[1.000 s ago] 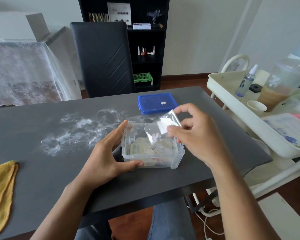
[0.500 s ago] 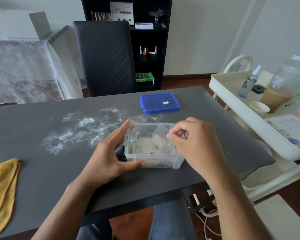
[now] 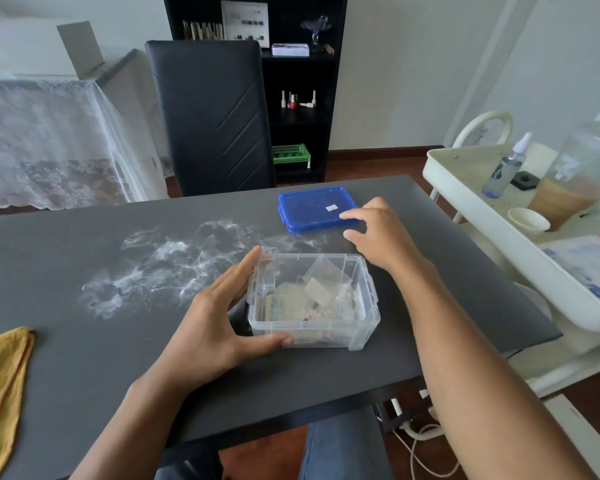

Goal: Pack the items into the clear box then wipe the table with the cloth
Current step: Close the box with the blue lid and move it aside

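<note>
The clear box stands on the dark grey table near its front edge, with small plastic packets lying inside. My left hand clasps the box's left wall and front corner, thumb along the front. My right hand hovers beyond the box with fingers spread and nothing in it, its fingertips at the near right edge of the blue lid. The lid lies flat on the table behind the box. A yellow cloth lies at the table's left front edge.
White powder smears cover the table's middle, left of the box. A black chair stands behind the table. A cream trolley tray with a spray bottle, cup and jar sits close on the right.
My right hand lowered the clear packet into the box, let it go, and moved away toward the blue lid. My left hand stayed on the box.
</note>
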